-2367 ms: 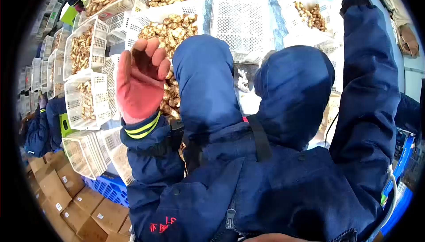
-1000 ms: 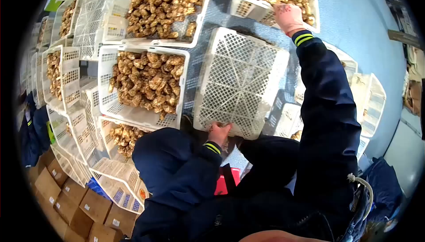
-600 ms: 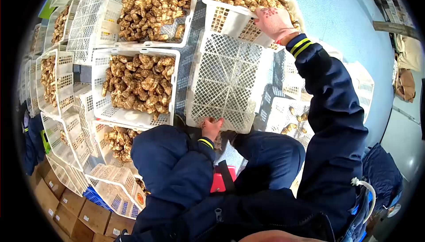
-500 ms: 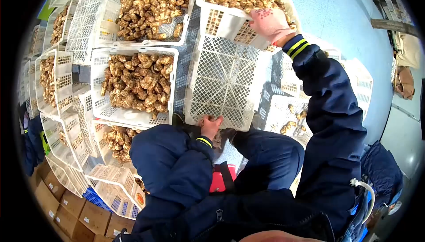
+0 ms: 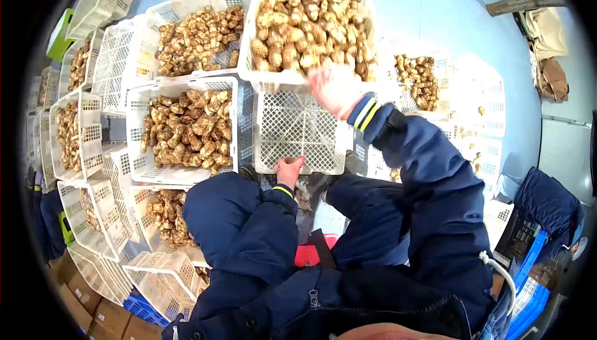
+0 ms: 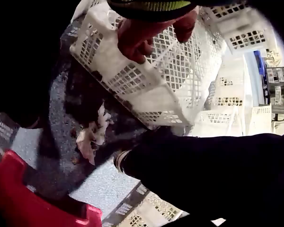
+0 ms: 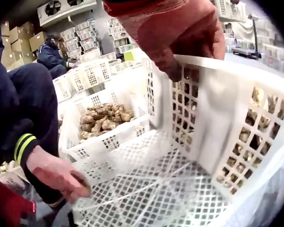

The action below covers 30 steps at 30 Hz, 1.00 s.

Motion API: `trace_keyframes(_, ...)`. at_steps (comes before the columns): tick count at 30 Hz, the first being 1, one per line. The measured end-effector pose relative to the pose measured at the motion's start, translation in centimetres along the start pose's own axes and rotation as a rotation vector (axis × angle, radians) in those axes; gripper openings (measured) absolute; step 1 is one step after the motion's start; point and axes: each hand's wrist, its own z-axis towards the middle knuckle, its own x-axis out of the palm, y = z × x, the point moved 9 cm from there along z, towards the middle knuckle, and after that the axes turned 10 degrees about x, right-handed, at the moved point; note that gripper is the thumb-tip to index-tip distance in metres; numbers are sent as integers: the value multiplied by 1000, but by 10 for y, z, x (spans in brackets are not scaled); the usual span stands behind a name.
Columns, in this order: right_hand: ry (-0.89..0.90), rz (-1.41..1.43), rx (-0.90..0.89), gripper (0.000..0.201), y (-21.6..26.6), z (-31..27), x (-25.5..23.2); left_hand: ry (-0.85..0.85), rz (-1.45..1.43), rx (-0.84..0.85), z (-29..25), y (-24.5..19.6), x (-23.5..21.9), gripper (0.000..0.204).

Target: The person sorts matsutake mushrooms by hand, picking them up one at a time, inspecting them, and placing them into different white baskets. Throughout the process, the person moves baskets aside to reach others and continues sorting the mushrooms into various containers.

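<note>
One filled crate (image 5: 268,78) is in the right hand's grip (image 5: 336,90); left hand (image 5: 289,171) touches a lower crate (image 5: 298,133), hold unclear.

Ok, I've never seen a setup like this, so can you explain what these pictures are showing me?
There's no machine: a person wears three cameras. The wide, round picture looks down from the head; the other two come from the left and right wrists.

White crates stand on a blue floor, several with knobbly brown pieces, perhaps roots.

The right hand has its grip on the rim of a well-filled crate, which, seen from the head, hides part of a seemingly overturned crate. The left hand is at that lower crate's near edge; how firmly it holds, I can't tell.
</note>
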Motion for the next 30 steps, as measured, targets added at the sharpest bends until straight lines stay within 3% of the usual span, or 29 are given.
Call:
trace_keyframes(3,180,-23,18,10,16,-38,29,-67,74,56,-29,-40,-9,76)
trace_keyframes(4,205,-20,11,10,22,-48,24,-317,317,149,-43,-63,-21,48)
trace_keyframes(5,234,-14,8,9,27,-59,16,-269,314,195,-57,-84,-20,49)
trace_keyframes(7,294,4,-16,10,39,-77,17,-89,69,149,-22,-26,10,51)
trace_keyframes(9,230,72,-43,11,53,-97,20,9,195,167,-40,-40,16,62)
trace_keyframes(11,310,34,-62,13,70,-126,31,2,330,155,-114,-120,1,54)
trace_keyframes(13,348,21,-62,14,82,-153,37,83,273,353,-104,-101,17,52)
trace_keyframes(15,366,7,-14,16,88,-178,33,-10,426,350,-146,-128,-3,50)
trace_keyframes(16,365,15,-36,15,90,-186,38,23,394,256,-150,-119,-3,49)
trace_keyframes(17,347,13,-50,15,93,-194,44,176,520,449,-142,-113,10,46)
trace_keyframes(18,310,-33,-18,13,95,-205,48,142,476,373,-145,-93,9,42)
trace_keyframes(19,298,-33,-15,13,101,-216,50,104,433,299,-172,-102,-2,38)
trace_keyframes(21,330,-24,-63,13,119,-233,57,181,377,349,-182,-92,-2,32)
trace_keyframes(22,299,10,-44,14,124,-240,57,106,414,429,-185,-92,-9,29)
trace_keyframes(23,296,-22,-56,14,128,-245,57,37,493,454,-219,-127,-29,28)
trace_keyframes(25,360,-50,-99,14,137,-249,67,104,273,421,-205,-119,-43,25)
trace_keyframes(27,385,-145,-64,15,137,-252,56,176,-234,367,-221,-136,-48,22)
trace_keyframes(28,404,-75,-101,18,138,-256,41,178,-422,503,-234,-156,-54,21)
trace_keyframes(29,420,-3,-135,20,135,-256,33,247,-266,418,-246,-164,-60,22)
trace_keyframes(30,356,83,-71,26,127,-248,27,314,-348,387,-252,-173,-62,21)
